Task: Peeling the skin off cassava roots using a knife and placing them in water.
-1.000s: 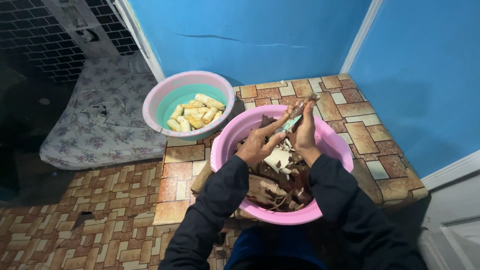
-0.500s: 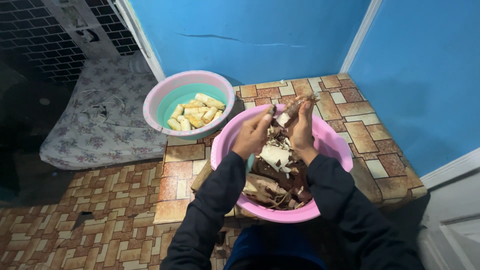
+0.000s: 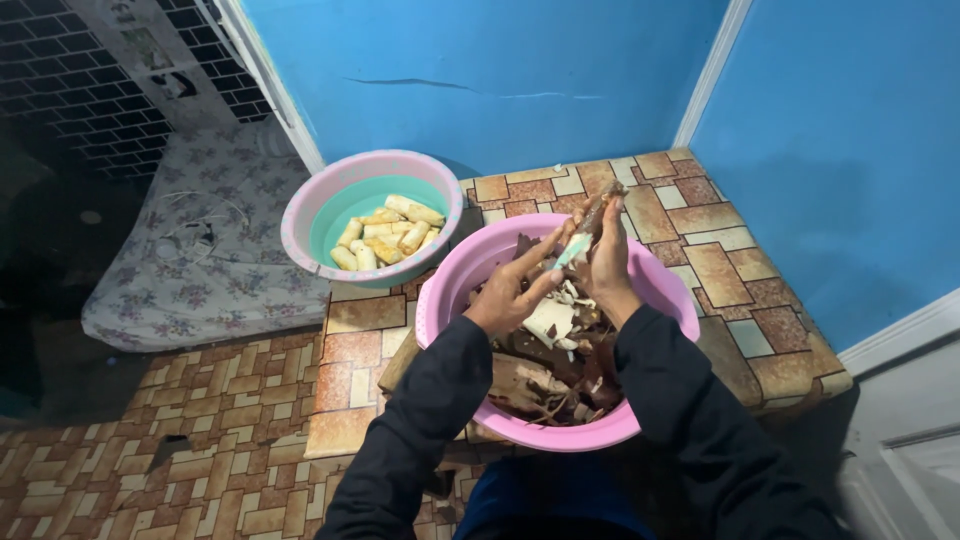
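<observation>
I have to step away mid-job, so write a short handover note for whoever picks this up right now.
Left hand: holds a pale-handled peeler against the root.
Right hand: grip closed on a brown unpeeled root, held upright over the pink basin.
Pink basin: holds a heap of brown peel scraps and some white pieces.
Done: several peeled pale pieces lie in the pink-rimmed teal bowl to the left.
Left: the root in hand still has its skin; whether more whole roots lie under the scraps cannot be told.
</observation>
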